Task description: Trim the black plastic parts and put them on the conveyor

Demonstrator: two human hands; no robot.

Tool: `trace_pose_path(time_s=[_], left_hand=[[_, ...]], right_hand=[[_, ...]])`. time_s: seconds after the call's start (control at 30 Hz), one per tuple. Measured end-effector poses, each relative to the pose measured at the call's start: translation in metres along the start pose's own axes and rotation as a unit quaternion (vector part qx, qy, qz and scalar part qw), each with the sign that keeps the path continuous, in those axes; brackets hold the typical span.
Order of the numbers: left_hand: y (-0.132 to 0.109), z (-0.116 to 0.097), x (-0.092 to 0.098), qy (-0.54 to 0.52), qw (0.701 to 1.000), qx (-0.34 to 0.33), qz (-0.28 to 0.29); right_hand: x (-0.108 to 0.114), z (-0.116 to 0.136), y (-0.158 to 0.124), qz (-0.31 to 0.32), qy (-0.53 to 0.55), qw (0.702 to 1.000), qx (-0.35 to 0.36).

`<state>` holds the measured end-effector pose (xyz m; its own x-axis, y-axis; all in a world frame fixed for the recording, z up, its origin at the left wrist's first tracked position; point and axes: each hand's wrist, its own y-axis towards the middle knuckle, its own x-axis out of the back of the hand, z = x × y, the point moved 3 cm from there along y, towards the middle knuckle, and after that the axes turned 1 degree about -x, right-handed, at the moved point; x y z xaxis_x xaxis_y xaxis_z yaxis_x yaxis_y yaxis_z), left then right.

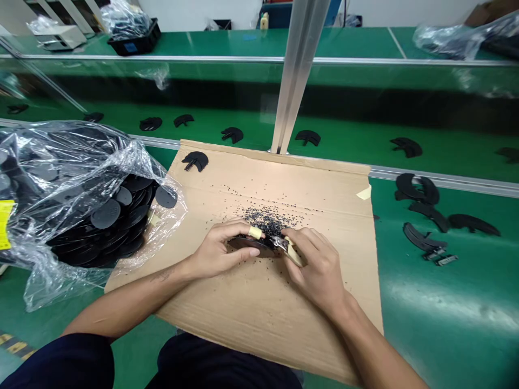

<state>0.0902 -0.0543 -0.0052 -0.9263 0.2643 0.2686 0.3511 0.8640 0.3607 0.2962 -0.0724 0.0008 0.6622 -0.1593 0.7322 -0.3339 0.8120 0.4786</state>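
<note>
My left hand (229,243) pinches a round black plastic disc (253,248) between thumb and fingers, with yellow tape wrapped on one finger. In my right hand (314,259) is a pair of nippers (279,243), whose metal jaws meet the disc's right edge. Part of the nippers' pale handle (295,255) shows under the curled fingers. Both hands are above a cardboard sheet (235,302). Small black plastic scraps (265,217) lie scattered just beyond the disc.
A clear plastic bag (81,156) at the left spills many black discs (106,214). One curved black part (195,160) lies on the cardboard's far left corner. More such parts (308,137) sit along the green surface behind a metal post (298,75), and others (424,237) lie at the right.
</note>
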Motion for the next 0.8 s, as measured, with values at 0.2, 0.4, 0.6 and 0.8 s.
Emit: trace_pose_path(time_s=[0.2,0.4,0.6,0.8], left_hand=[[0.0000,-0.0002,0.0000,-0.003,1.000,0.001,0.004],[-0.0009,0.0003,0.0000,-0.001,1.000,-0.007,0.002],[0.0002,-0.0005,0.0009,0.007,1.000,-0.010,-0.008],[0.0024,-0.0016,0.0007,-0.002,1.000,-0.029,0.007]], right_hand=[[-0.0002,0.0001,0.0002,-0.001,0.004,1.000,-0.004],[0.0009,0.0005,-0.0001,-0.002,0.002,1.000,-0.002],[0.0004,-0.0010,0.0000,-0.005,0.010,1.000,0.001],[-0.0001,0.0006,0.0015,-0.005,0.035,0.999,0.020]])
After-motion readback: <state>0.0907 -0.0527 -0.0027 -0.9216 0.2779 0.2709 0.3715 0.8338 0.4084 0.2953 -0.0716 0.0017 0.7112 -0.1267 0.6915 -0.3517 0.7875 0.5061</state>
